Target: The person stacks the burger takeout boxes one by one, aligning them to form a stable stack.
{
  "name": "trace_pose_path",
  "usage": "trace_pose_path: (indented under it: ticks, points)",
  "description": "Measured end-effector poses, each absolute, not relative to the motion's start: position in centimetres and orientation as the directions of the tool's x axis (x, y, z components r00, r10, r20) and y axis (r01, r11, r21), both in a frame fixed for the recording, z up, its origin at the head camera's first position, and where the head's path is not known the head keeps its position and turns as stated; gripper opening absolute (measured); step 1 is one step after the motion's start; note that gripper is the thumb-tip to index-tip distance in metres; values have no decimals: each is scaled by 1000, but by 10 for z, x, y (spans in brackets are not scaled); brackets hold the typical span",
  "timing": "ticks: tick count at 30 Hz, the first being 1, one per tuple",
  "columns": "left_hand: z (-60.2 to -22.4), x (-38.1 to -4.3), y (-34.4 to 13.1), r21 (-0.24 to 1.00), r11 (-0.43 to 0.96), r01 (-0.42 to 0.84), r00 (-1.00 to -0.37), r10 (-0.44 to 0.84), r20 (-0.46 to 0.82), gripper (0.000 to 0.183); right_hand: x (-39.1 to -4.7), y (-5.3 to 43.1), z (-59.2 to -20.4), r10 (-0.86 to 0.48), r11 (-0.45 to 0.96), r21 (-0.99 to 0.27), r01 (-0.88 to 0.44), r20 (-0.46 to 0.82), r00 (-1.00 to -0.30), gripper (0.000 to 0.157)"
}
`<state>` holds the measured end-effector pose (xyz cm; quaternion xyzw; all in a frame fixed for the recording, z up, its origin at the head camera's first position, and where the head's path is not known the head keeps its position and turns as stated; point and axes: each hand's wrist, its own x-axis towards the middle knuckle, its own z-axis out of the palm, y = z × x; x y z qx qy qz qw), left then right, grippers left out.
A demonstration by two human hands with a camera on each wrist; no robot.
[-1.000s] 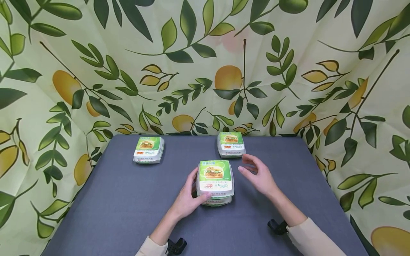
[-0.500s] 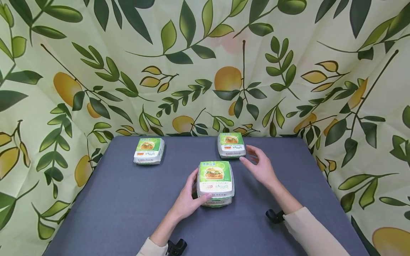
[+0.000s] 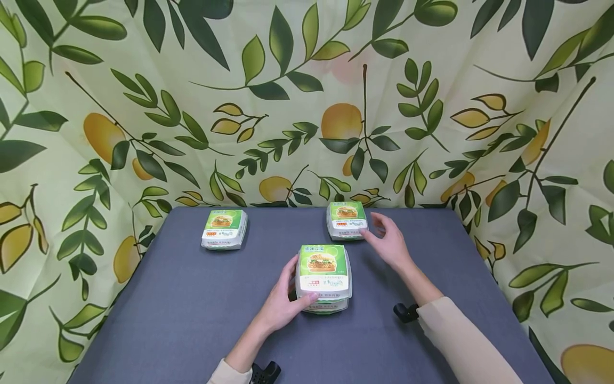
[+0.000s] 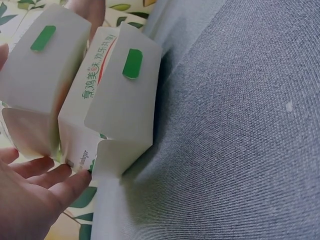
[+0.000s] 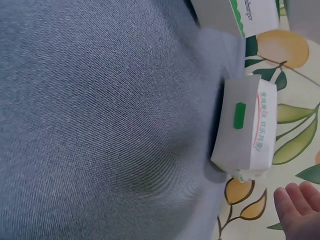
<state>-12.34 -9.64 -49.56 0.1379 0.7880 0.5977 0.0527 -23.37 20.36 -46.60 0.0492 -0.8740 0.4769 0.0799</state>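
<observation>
While the head view gives the whole table [image 3: 192,320], the two wrist views show only small parts of it from very near. On the grey table stand burger boxes: a stack [image 3: 324,277] of two in the middle near the person, one far box [image 3: 346,220] behind it to the right, and one left box [image 3: 224,229] well apart near the back left corner.

The left hand [image 3: 283,301] lies against the left side of the stack, the thumb at the front edge of the upper box and the fingers behind its side, so it grasps the stack lightly. From the left wrist view the stack [image 4: 107,107] shows its plain white walls with green tabs, which the head view does not show, and the fingers [image 4: 45,182] touch the lower corner of one box. The far box [image 4: 37,85] appears beside it there.

The right hand [image 3: 388,242] is just beside the right side of the far box, fingers relaxed and spread, grasping nothing; whether the fingertips touch the box I cannot tell. In the right wrist view only the fingertips [image 5: 295,210] show at the bottom corner, apart from the far box [image 5: 247,127], which shows a white side wall with one green tab. Another box edge [image 5: 240,15] shows at the top. Leaf-printed cloth [image 3: 307,96] hangs behind and beside the table.
</observation>
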Motion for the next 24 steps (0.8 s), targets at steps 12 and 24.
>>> trace_pose_path:
  ticks: [12, 24]
  points:
    - [-495, -122, -97, 957, 240, 164, -955, 280, 93, 96, -259, 202, -484, 20, 526, -844, -102, 132, -991, 70]
    - [-497, -124, -97, 957, 240, 162, -955, 281, 92, 97, -276, 197, -499, 36, 507, -861, -50, 79, -996, 76]
